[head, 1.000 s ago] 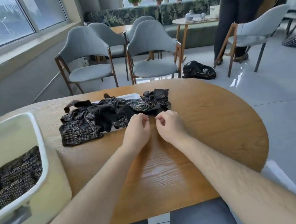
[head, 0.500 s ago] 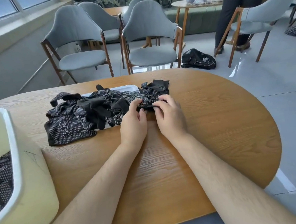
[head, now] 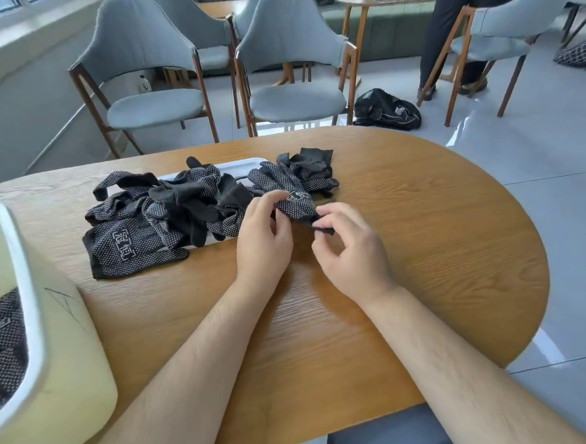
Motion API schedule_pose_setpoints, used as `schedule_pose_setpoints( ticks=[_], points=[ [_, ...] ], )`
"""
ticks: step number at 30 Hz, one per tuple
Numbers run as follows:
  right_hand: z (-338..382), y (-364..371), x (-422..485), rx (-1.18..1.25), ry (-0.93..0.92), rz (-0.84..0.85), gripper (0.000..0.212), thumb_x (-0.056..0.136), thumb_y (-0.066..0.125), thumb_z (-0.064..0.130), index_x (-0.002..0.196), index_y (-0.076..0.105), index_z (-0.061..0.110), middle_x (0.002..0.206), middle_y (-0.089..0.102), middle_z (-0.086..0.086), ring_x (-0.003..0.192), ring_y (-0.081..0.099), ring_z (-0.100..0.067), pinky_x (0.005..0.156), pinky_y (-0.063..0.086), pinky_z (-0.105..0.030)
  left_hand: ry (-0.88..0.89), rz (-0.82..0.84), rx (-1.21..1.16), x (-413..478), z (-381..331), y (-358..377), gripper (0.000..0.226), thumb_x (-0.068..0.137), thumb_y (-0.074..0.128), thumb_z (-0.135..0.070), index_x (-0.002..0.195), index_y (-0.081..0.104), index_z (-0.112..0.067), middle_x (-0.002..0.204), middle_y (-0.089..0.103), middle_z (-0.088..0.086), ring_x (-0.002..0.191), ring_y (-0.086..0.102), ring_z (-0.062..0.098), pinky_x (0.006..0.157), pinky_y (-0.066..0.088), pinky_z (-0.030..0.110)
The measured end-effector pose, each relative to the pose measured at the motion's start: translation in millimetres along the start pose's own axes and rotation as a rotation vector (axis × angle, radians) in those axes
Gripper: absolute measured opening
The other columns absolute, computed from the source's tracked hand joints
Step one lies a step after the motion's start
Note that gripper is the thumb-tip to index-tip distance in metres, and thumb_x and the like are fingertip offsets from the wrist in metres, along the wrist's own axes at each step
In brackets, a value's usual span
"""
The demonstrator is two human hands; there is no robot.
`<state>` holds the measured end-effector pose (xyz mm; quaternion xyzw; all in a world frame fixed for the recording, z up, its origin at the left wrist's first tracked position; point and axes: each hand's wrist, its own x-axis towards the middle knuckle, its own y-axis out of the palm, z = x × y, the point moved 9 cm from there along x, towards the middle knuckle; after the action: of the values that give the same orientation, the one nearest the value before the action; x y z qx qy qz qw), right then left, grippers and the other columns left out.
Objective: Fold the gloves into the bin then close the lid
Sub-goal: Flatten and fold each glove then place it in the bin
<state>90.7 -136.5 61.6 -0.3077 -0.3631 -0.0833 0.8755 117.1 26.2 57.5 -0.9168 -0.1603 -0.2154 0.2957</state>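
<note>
Wooden table [head: 423, 248]: oval and roomy; a glove tugged hard could skid toward its rounded near edge.
Cream bin [head: 65, 390]: stands open at the left, well apart from the hands, so a loosely folded glove may spring open on the way over; dark dotted gloves [head: 0, 342] already lie inside.
Glove pile [head: 167, 215]: likely to drag along if one piece is pulled, as fingers and cuffs are tangled; black knit with white grip dots, one flat glove at the near left showing a printed mark.
White lid [head: 240, 165]: buried under the pile, so closing probably has to wait; only its far edge shows.
Held glove [head: 295, 206]: at the pile's right end, bunched, touching its neighbours.
Left hand [head: 263, 237]: fingers curled on the glove's dotted body.
Right hand [head: 351, 252]: thumb and forefinger pinch the plain black cuff; so thin a hold may slip.
</note>
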Motion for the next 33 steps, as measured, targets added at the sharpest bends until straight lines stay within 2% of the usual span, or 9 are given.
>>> schedule_pose_setpoints(
  ticks=[4, 11, 13, 17, 20, 23, 26, 29, 33],
  points=[
    [17.6, -6.5, -11.9, -0.111, -0.099, 0.028, 0.012, 0.088, 0.072, 0.009, 0.099, 0.076, 0.011, 0.105, 0.070, 0.000, 0.101, 0.060, -0.024, 0.092, 0.050, -0.035, 0.036, 0.017, -0.014, -8.4, -6.1, -4.7, 0.033, 0.090, 0.052, 0.004, 0.111, 0.069, -0.016, 0.089, 0.049, -0.013, 0.076, 0.049, 0.001, 0.075, 0.037, 0.008],
    [35.6, -9.4, -24.5, -0.204, -0.144, 0.060, 0.011, 0.087, 0.075, 0.020, 0.098, 0.074, 0.016, 0.095, 0.070, 0.008, 0.097, 0.056, -0.022, 0.081, 0.052, -0.042, -0.048, 0.071, -0.155, -27.6, -8.7, -15.3, 0.040, 0.091, 0.053, 0.005, 0.118, 0.064, -0.022, 0.103, 0.064, -0.016, 0.088, 0.059, 0.001, 0.079, 0.047, 0.017],
    [37.2, -14.1, -22.5, -0.119, -0.043, 0.042, 0.012, 0.088, 0.075, 0.019, 0.100, 0.073, 0.017, 0.087, 0.067, 0.009, 0.091, 0.058, -0.019, 0.077, 0.054, -0.040, -0.115, 0.055, -0.269, -36.6, -9.1, -19.8, 0.037, 0.095, 0.059, -0.003, 0.126, 0.057, -0.024, 0.100, 0.065, -0.011, 0.087, 0.065, 0.006, 0.077, 0.051, 0.020],
    [24.6, -15.4, -16.7, 0.301, 0.408, 0.087, 0.012, 0.093, 0.073, 0.020, 0.101, 0.067, 0.027, 0.089, 0.071, 0.010, 0.082, 0.066, -0.008, 0.074, 0.052, -0.026, -0.034, 0.070, -0.445, -60.9, -31.3, -32.9, 0.026, 0.096, 0.065, -0.021, 0.117, 0.050, -0.015, 0.103, 0.064, 0.009, 0.095, 0.068, 0.028, 0.083, 0.055, 0.050],
    [27.8, -13.0, -5.1, 0.583, 0.617, 0.145, 0.016, 0.094, 0.067, 0.012, 0.096, 0.074, 0.026, 0.087, 0.076, 0.005, 0.078, 0.070, -0.012, 0.072, 0.055, -0.031, 0.101, 0.200, -0.319, -69.6, -55.8, -37.0, 0.047, 0.086, 0.076, -0.034, 0.122, 0.054, -0.014, 0.115, 0.064, 0.000, 0.110, 0.063, 0.018, 0.092, 0.051, 0.030],
    [41.4, -11.9, 8.0, 0.817, 0.664, 0.255, 0.037, 0.080, 0.057, 0.002, 0.105, 0.077, 0.019, 0.098, 0.077, -0.015, 0.094, 0.074, -0.029, 0.087, 0.059, -0.039, 0.155, 0.089, -0.169, -54.4, -69.4, -59.4, 0.034, 0.091, 0.074, -0.017, 0.121, 0.059, -0.013, 0.110, 0.067, -0.009, 0.106, 0.062, 0.004, 0.088, 0.048, 0.020],
    [53.2, -22.3, 24.7, 0.664, 0.530, 0.296, 0.037, 0.086, 0.059, -0.003, 0.114, 0.073, 0.017, 0.097, 0.078, -0.004, 0.092, 0.076, -0.017, 0.084, 0.060, -0.034, 0.085, 0.036, -0.208, -31.8, -73.4, -79.6, 0.015, 0.097, 0.066, -0.011, 0.107, 0.065, -0.022, 0.096, 0.071, -0.016, 0.091, 0.067, 0.003, 0.079, 0.052, 0.020],
    [53.9, -30.0, 41.0, 0.453, 0.464, 0.259, 0.012, 0.094, 0.071, 0.018, 0.104, 0.077, 0.020, 0.076, 0.073, 0.013, 0.072, 0.068, -0.002, 0.069, 0.054, -0.022, 0.043, 0.084, -0.116, -7.0, -75.4, -83.7, 0.007, 0.098, 0.065, -0.022, 0.099, 0.068, -0.028, 0.087, 0.070, -0.012, 0.078, 0.062, 0.004, 0.069, 0.047, 0.017],
    [52.4, -31.6, 63.4, 0.316, 0.407, 0.218, 0.014, 0.095, 0.071, 0.031, 0.102, 0.079, 0.021, 0.081, 0.074, 0.008, 0.073, 0.067, -0.003, 0.068, 0.054, -0.025, 0.059, 0.060, 0.020, 16.5, -85.0, -90.9, 0.003, 0.096, 0.067, -0.025, 0.095, 0.067, -0.028, 0.076, 0.055, -0.021, 0.066, 0.048, 0.001, 0.062, 0.038, 0.012]
  ],
)
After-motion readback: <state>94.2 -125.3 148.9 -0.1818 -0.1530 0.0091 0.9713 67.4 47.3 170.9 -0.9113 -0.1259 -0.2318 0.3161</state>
